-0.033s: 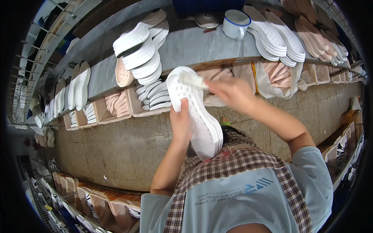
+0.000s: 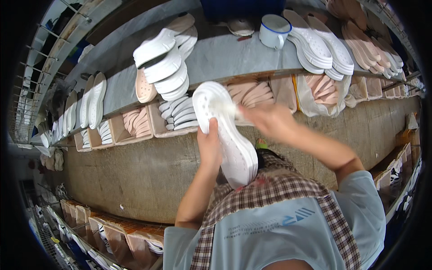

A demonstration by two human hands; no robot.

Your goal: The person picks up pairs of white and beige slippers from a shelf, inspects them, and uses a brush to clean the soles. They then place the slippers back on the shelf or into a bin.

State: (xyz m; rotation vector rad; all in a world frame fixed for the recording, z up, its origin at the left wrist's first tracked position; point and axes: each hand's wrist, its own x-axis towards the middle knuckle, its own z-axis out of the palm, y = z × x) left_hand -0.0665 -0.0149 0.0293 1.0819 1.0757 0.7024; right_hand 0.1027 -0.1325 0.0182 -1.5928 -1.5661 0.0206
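A white shoe sole (image 2: 238,157) with small holes on its upper face slants in front of me, its lower end against my checked apron (image 2: 279,180). Its side shows layered edges; whether it is one sole or a stack, I cannot tell. My left hand (image 2: 210,143) grips it by the left edge, thumb on the upper face. Closed around a small pale brush (image 2: 231,110), my right hand (image 2: 270,119) comes in from the right. Motion smears the brush and that hand. The bristles are against the upper half of the sole.
Along the grey bench (image 2: 216,49) lie a pile of white soles (image 2: 168,65), a white enamel mug (image 2: 273,33) with a blue rim, and more soles (image 2: 315,42). Lined bins (image 2: 175,114) of white and pink soles stand below its edge. Behind me are further bins (image 2: 117,234).
My right hand and the brush have shifted slightly down and right over the sole. The sole's upper end sits a little lower. My left hand keeps its hold.
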